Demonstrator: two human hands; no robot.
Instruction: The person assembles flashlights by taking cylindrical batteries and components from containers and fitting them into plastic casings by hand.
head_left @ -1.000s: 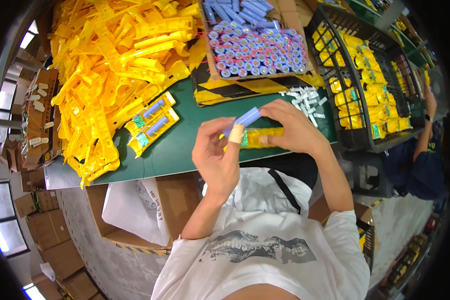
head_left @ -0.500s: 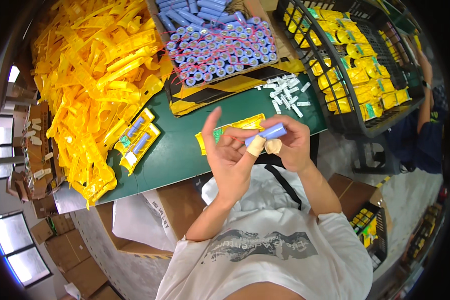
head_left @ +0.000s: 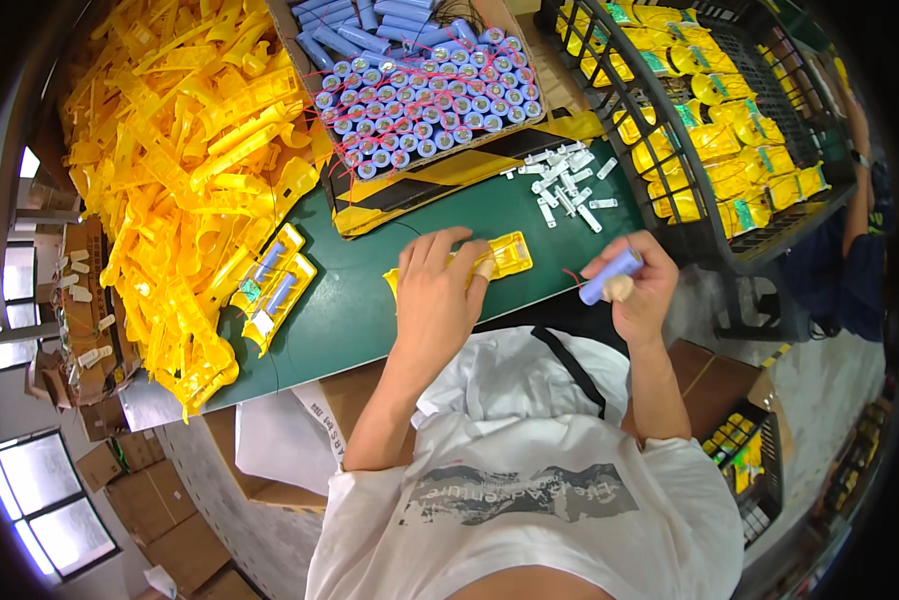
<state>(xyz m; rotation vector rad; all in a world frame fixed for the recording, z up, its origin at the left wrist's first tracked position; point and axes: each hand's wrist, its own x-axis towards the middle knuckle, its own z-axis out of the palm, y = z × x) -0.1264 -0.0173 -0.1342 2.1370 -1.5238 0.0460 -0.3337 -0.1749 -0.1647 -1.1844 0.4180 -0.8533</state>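
A blue battery [head_left: 611,277], held by the right hand [head_left: 647,290] at the worktop's [head_left: 350,290] front edge, could be dropped if pinched loosely, while the grip of the left hand [head_left: 438,285] on the yellow case [head_left: 511,256] is hidden.

My left hand [head_left: 436,292] hides part of the yellow casing [head_left: 511,256]; yellow heap [head_left: 195,130] cut off at top edge.

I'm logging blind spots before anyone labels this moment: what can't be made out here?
All in the head view:
Yellow casing: its middle is hidden under the left hand.
Blue cylinder: part of its side is covered by the right hand.
Yellow pile: its far end is cut off by the upper edge.
Co-worker: head lost in the dark right rim.
White pieces: fine details too small to tell.
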